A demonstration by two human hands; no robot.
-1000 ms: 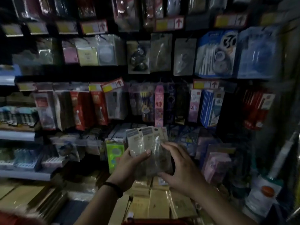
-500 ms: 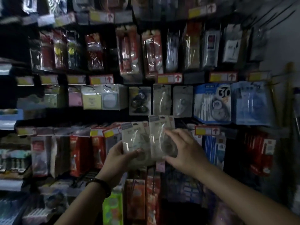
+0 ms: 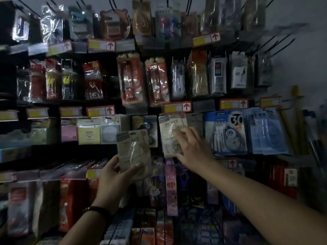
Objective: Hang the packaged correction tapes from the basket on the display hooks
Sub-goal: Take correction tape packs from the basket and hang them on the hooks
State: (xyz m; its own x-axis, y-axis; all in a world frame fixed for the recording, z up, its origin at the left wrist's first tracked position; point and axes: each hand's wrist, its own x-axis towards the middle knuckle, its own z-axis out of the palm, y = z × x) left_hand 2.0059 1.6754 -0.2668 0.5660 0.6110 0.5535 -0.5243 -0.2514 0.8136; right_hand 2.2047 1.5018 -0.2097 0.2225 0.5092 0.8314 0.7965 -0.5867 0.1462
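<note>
Now the right hand (image 3: pixel 192 149) is stretched out to the display wall just left of the big blue card pack (image 3: pixel 225 132) marked 30. It holds a raised correction tape pack (image 3: pixel 170 128), a pale beige card with a clear plastic blister, flat against the wall. Its fingers curl over the front of the blister and its thumb sits at the pack's lower edge. Whether the card's hole sits on a hook cannot be told.

Just above and left of the blue card pack hangs a red-and-yellow price tag (image 3: pixel 177 106) with an arrow, directly over the raised pack.

Farther left of the blue card pack and lower, out from the wall, the left hand (image 3: pixel 113 175) grips a second correction tape pack (image 3: pixel 133 149) of the same beige card and clear blister. This pack is upright, with the thumb clamped across its lower front. A dark bead bracelet (image 3: pixel 96 209) circles that wrist. The two packs are near each other but not touching.
</note>
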